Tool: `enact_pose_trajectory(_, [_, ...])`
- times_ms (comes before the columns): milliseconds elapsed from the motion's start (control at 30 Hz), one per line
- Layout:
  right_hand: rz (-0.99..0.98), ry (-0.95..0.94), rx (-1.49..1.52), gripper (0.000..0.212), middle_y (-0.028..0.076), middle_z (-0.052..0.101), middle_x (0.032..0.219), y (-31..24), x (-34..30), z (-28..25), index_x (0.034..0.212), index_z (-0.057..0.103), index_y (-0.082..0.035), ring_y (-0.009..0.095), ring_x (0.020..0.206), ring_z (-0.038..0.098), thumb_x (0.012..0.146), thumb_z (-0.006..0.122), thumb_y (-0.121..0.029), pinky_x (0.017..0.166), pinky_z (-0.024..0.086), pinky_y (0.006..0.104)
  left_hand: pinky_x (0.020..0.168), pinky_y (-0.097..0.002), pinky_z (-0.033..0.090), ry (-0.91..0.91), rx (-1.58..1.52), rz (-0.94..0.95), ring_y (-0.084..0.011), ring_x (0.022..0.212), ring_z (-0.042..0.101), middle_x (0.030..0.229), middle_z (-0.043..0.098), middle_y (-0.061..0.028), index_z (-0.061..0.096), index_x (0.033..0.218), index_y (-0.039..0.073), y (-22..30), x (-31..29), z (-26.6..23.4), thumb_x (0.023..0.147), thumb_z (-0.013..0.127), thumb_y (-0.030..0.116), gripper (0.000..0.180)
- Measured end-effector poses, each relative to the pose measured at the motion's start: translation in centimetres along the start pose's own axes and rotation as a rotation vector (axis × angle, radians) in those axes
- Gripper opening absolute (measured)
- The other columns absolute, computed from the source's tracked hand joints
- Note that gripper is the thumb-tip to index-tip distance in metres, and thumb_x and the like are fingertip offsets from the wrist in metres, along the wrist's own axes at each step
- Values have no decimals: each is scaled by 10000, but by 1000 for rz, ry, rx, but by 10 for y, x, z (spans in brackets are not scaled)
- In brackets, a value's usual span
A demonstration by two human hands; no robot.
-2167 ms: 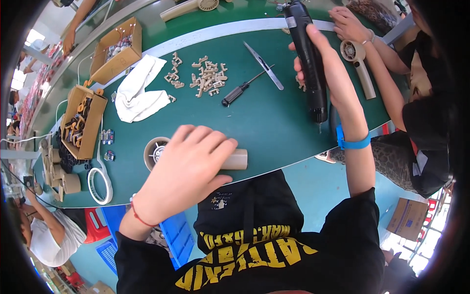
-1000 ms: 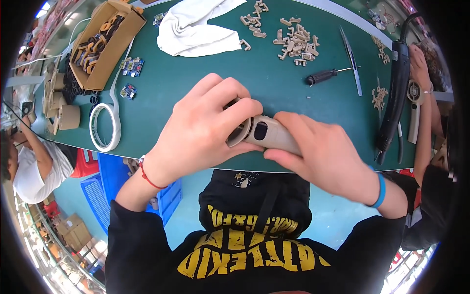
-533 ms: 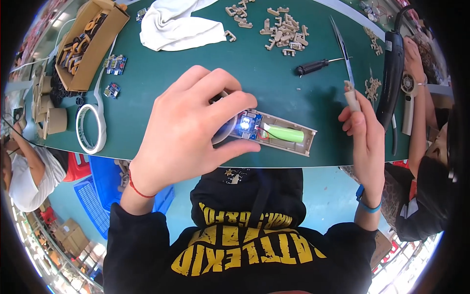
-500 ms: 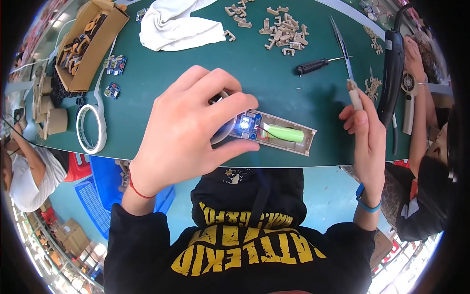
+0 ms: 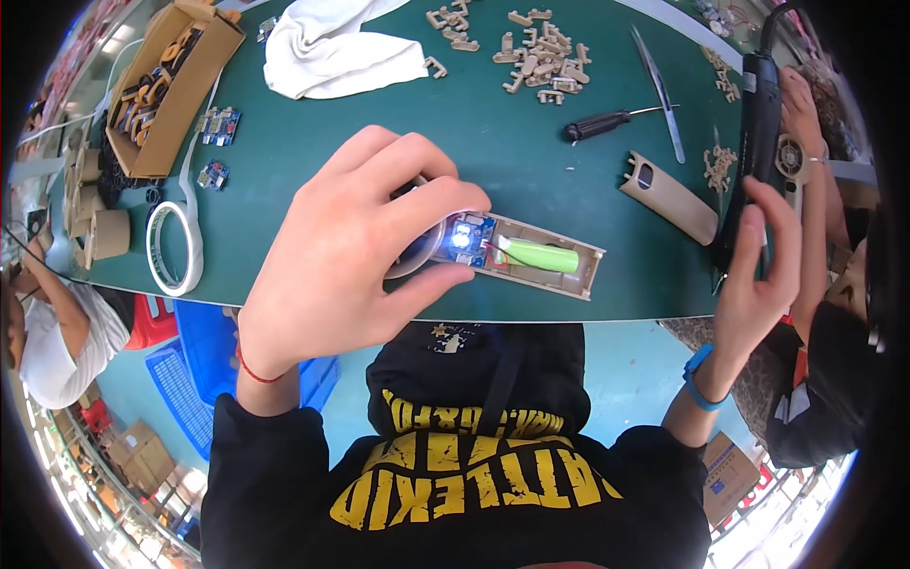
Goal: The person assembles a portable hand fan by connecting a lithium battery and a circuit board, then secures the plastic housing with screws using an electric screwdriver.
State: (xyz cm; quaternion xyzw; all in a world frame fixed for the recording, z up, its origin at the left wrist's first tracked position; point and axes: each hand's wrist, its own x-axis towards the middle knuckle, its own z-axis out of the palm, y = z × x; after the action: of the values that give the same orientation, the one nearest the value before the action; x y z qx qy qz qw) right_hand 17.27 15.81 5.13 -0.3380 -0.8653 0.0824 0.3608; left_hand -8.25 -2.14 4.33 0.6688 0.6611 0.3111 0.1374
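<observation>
My left hand is closed round the round head of a handheld fan, mostly hidden under the palm. The fan's beige handle shell lies open side up, pointing right. Inside it are a blue circuit board with a bright white light and a green battery on thin wires. My right hand is open, fingers apart and bent, beside a black corded hand tool; whether it touches the tool I cannot tell. Left of that hand, a beige handle cover with an oval hole rests on the table.
Tweezers and a black screwdriver lie beyond the cover. Small beige parts are heaped at the back near a white cloth. A tape roll, circuit boards and a cardboard box stand left. Another person's hand is far right.
My right hand has let go of the beige cover, which now lies on the table, and has moved right to the black tool. My left hand with the fan has shifted slightly left.
</observation>
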Motion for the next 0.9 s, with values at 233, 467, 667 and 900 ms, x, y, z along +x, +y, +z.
enact_pose_trajectory(233, [-164,-372,15,203,121,633,958,-4,29,20,1069,628,-1,216,851,620,867,609,8,760,486,285,712,-351,452,-15,-26,-44,-265,835,526,912,569,-52,670,947,83,5,0,-4,542,797,84,424])
enact_pose_trajectory(467, [-344,-583,-153,220,122,608,934,-9,86,46,1042,629,-31,276,814,595,823,646,-25,731,483,343,726,-358,452,-3,-74,-66,-266,853,526,908,560,-50,667,943,80,3,-4,-6,534,802,71,430])
enact_pose_trajectory(667, [-489,-796,-100,241,101,592,986,-18,82,50,1036,597,-34,271,929,570,802,651,-10,821,463,342,721,-359,456,19,-95,-40,-262,858,527,916,559,-47,660,950,92,1,-4,-3,540,810,70,437])
enact_pose_trajectory(900, [-53,-485,974,289,73,573,964,-13,86,22,1206,446,-55,220,942,573,969,519,-203,848,452,359,710,-355,465,42,-76,-43,-253,855,531,918,560,-40,653,934,99,-3,-6,2,544,813,64,423])
